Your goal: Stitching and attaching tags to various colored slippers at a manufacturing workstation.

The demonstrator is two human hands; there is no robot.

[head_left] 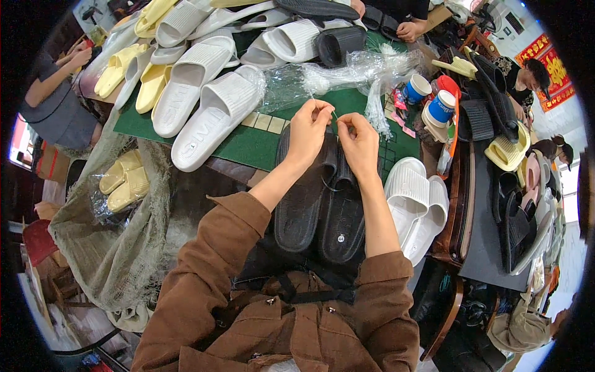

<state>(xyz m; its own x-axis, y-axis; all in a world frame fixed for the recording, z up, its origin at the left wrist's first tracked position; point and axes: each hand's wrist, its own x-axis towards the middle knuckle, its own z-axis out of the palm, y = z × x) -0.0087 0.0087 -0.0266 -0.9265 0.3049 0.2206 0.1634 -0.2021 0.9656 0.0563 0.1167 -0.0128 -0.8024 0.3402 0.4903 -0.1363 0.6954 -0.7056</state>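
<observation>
A pair of black slide slippers (299,218) lies side by side in front of me, toes away, against the table edge. Above their straps my left hand (308,137) pinches a thin, pale plastic string (335,115). My right hand (361,144) is closed in a pinch at the other end of the string, close beside the left. A thin dark loop (327,184) shows between the two slippers below my hands. My fingers cover part of the straps. To the right of my right forearm rests a pair of white slippers (409,192).
Grey slippers (207,121) and yellow ones pile up at the far left. Clear plastic bags (291,84) and bundled white strings (377,111) lie on the green mat (254,149). Paper cups (441,106) stand right. A mesh sack (111,254) holds bagged yellow slippers. Other people work around.
</observation>
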